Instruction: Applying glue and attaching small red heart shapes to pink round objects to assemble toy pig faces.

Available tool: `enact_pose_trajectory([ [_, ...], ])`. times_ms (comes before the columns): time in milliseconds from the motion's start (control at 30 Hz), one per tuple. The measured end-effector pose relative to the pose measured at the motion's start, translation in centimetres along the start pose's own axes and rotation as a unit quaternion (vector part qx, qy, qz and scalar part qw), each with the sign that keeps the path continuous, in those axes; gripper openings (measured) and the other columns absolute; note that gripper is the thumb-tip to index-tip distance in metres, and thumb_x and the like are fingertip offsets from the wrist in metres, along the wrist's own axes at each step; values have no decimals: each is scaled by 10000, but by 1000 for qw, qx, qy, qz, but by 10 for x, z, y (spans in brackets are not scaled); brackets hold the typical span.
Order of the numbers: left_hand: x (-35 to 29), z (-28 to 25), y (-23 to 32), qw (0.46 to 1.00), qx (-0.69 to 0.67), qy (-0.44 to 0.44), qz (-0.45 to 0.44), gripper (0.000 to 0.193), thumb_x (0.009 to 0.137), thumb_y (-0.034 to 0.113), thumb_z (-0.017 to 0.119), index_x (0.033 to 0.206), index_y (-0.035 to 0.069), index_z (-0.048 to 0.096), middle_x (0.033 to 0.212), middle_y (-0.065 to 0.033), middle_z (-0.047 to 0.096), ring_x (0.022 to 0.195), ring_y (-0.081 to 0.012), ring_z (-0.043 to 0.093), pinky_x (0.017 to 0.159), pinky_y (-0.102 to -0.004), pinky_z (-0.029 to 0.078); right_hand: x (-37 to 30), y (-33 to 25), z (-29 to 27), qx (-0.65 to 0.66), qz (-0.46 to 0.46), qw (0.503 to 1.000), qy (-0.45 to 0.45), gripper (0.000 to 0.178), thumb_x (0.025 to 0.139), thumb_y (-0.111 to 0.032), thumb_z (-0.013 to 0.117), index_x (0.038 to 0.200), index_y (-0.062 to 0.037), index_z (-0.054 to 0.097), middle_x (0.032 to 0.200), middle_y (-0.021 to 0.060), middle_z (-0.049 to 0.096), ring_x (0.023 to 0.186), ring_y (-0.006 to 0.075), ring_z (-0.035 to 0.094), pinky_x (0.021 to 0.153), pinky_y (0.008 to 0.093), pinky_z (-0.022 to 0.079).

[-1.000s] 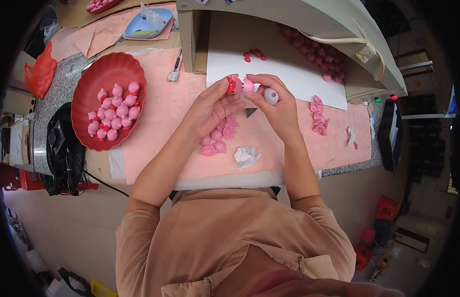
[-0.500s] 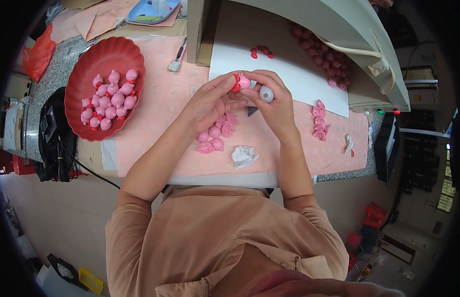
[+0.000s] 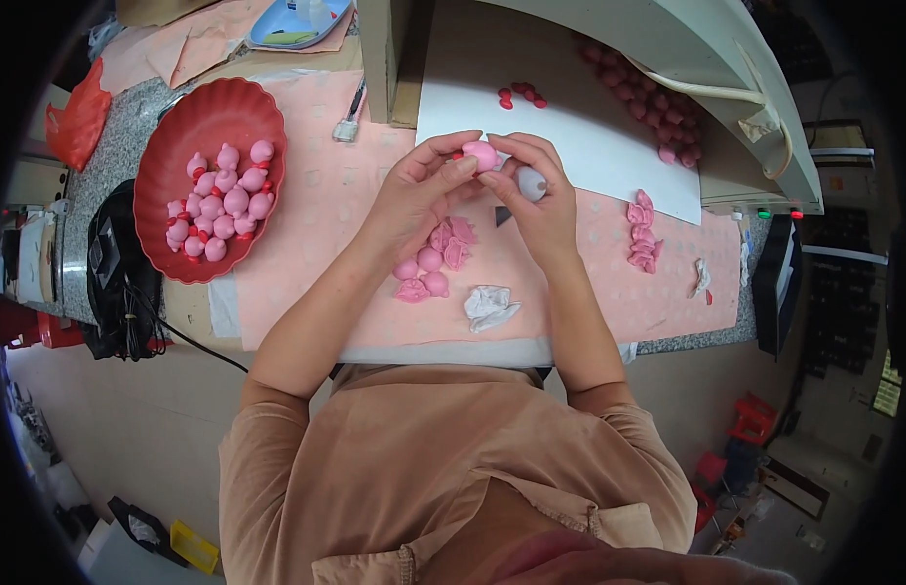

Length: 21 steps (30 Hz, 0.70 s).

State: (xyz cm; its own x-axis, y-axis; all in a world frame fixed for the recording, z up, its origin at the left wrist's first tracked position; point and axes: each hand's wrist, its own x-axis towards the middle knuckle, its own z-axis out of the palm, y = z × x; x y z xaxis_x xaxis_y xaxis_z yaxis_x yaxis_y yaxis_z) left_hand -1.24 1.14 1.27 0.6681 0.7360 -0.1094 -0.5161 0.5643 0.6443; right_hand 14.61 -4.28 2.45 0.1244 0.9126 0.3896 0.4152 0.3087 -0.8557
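Observation:
Between both hands, above the work surface, is a small pink ball-shaped figure (image 3: 482, 154) with a red part at its left side. My left hand (image 3: 414, 200) pinches it between thumb and fingertips. My right hand (image 3: 548, 210) touches its right side with thumb and forefinger, and a small whitish bottle (image 3: 532, 183) is tucked in the same hand. Below the hands lie several pink balls (image 3: 430, 260) and crumpled pink pieces (image 3: 458, 239). A crumpled white tissue (image 3: 490, 308) rests nearer to me.
A red fluted bowl (image 3: 155, 146) at left holds several pink figures. Small red pieces (image 3: 521, 95) and rows of pink balls (image 3: 657, 102) lie on white paper (image 3: 589, 156) under a grey hood (image 3: 755, 58). Pink ruffled pieces (image 3: 643, 234) lie right; a brush (image 3: 348, 117) lies far left.
The pink figure has turned in my fingers, so its red part shows less now. Both hands stay close together around it. The view has shifted slightly.

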Motion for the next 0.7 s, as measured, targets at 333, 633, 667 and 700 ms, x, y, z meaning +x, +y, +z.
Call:
enact_pose_trajectory([
  [333, -1, -2, -3, 996, -64, -24, 56, 337, 936, 103, 572, 1266, 44, 531, 1166, -90, 585, 1090, -187, 558, 956, -346, 464, 1, -5, 12, 388, 232, 892, 3, 349, 852, -57, 678, 1186, -58, 577, 882, 19, 612, 780, 73, 538, 650, 211, 437],
  [633, -6, -5, 10, 991, -61, -42, 112, 293, 931, 76, 570, 1223, 49, 567, 1168, -88, 585, 1031, -172, 580, 850, -297, 520, 11, -17, 31, 605, 247, 757, -20, 321, 883, -97, 644, 1191, -126, 563, 1049, 37, 584, 851, 120, 528, 643, 253, 435],
  [667, -7, -5, 9, 992, -49, -37, 106, 283, 931, 63, 567, 1213, 41, 570, 1165, -85, 586, 1029, -165, 580, 851, -288, 520, 7, -11, 35, 642, 239, 729, -16, 314, 891, -107, 632, 1194, -168, 571, 1094, 41, 568, 917, 129, 529, 633, 261, 438],
  [700, -6, -1, 5, 994, -47, -5, 94, 261, 925, 43, 568, 1185, 32, 580, 1178, -80, 576, 1028, -156, 577, 875, -283, 509, 2, -6, 34, 649, 241, 722, -16, 302, 903, -126, 618, 1195, -182, 570, 1111, 40, 561, 942, 135, 529, 644, 266, 451],
])
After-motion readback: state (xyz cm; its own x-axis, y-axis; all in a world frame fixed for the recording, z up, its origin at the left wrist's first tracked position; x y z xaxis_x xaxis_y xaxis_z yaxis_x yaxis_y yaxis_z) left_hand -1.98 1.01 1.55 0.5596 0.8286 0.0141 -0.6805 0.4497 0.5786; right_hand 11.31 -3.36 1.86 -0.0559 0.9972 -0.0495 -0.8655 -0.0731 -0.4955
